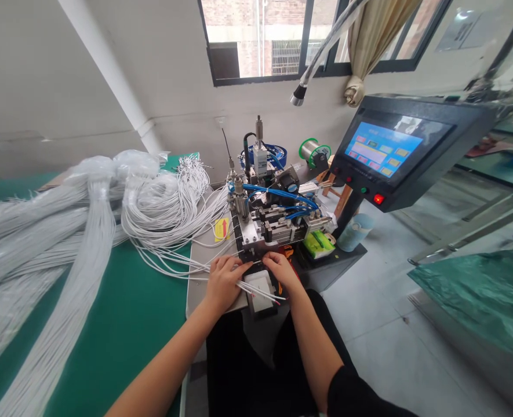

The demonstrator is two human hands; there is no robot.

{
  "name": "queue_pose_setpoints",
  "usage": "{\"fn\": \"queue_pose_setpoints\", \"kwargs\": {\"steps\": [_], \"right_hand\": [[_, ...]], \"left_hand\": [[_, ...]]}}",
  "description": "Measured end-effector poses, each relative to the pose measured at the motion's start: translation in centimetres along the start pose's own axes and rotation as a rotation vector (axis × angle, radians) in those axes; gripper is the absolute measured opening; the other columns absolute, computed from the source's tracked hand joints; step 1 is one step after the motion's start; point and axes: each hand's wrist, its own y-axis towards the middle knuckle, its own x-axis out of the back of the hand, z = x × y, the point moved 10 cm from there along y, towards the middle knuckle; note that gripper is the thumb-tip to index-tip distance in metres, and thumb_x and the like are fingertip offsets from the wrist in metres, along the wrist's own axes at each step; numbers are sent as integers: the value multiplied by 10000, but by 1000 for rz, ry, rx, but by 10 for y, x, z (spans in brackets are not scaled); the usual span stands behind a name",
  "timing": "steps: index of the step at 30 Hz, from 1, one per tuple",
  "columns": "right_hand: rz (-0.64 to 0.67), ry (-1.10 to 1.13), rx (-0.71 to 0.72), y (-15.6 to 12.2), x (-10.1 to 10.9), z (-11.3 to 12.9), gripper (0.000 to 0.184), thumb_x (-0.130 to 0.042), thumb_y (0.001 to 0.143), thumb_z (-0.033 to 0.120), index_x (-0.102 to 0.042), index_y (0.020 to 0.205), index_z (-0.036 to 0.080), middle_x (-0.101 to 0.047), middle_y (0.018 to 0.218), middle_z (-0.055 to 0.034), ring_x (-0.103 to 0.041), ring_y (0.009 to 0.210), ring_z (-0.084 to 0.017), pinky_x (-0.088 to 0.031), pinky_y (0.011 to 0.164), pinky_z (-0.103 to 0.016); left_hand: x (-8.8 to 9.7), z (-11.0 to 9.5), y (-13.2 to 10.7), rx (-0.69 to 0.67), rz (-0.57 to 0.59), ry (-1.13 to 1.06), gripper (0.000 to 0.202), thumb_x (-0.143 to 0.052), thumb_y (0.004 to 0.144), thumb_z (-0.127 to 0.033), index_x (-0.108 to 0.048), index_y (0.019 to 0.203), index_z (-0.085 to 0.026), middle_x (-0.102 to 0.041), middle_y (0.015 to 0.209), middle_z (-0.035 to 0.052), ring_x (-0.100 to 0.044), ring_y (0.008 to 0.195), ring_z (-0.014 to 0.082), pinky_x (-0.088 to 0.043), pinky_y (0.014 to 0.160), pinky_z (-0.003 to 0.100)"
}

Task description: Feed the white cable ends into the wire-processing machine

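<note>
My left hand [226,282] is closed around several white cables [256,288], whose stripped ends with pinkish tips stick out to the right below it. Its thumb and forefinger reach toward the front of a metal bench machine [273,223] with blue air tubes. Close to the machine's front edge, my right hand [281,270] pinches with thumb and forefinger near the end of a cable; what lies in the pinch is too small to make out. Beneath both hands sits a small pale tray [259,289].
Bundles of white cable [91,231] in plastic lie on the green table [138,324] at left. A control screen [382,147] stands at right. Behind the machine is a solder wire spool [313,152]. A green tissue pack [319,244] and a bluish bin [355,231] are right of it.
</note>
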Motion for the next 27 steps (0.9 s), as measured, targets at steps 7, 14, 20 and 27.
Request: {"fn": "queue_pose_setpoints", "kwargs": {"steps": [7, 14, 20, 27], "right_hand": [[-47, 54, -20, -8, 5, 0, 295, -611, 712, 440, -530, 603, 178, -456, 553, 49, -390, 531, -101, -302, 532, -233], [-135, -62, -3, -24, 24, 8, 340, -614, 751, 505, -568, 658, 181, -506, 574, 29, -458, 541, -121, -352, 546, -245], [67, -153, 51, -45, 18, 49, 317, -602, 826, 460, -600, 694, 171, -526, 617, 15, -463, 565, -114, -357, 535, -230], [583, -294, 49, -89, -15, 75, 335, -714, 764, 476, -675, 783, 144, -593, 642, 7, -500, 577, -110, -373, 535, -214]], "left_hand": [[3, 1, -2, 1, -48, 3, 350, -554, 823, -109, -713, 1068, -302, -688, 1029, 41, -552, 1018, 239, -368, 900, 414], [5, 3, -2, 24, -58, 58, 345, -541, 833, -127, -686, 1120, -251, -677, 1141, 52, -555, 1066, 256, -368, 912, 424], [11, 2, -1, 30, -83, 36, 341, -522, 877, -162, -648, 1184, -240, -675, 1119, 62, -569, 1031, 234, -375, 907, 405], [16, 2, -1, 35, -111, 20, 309, -530, 886, -174, -660, 1161, -230, -679, 1089, 63, -579, 1005, 229, -373, 897, 399]]}}
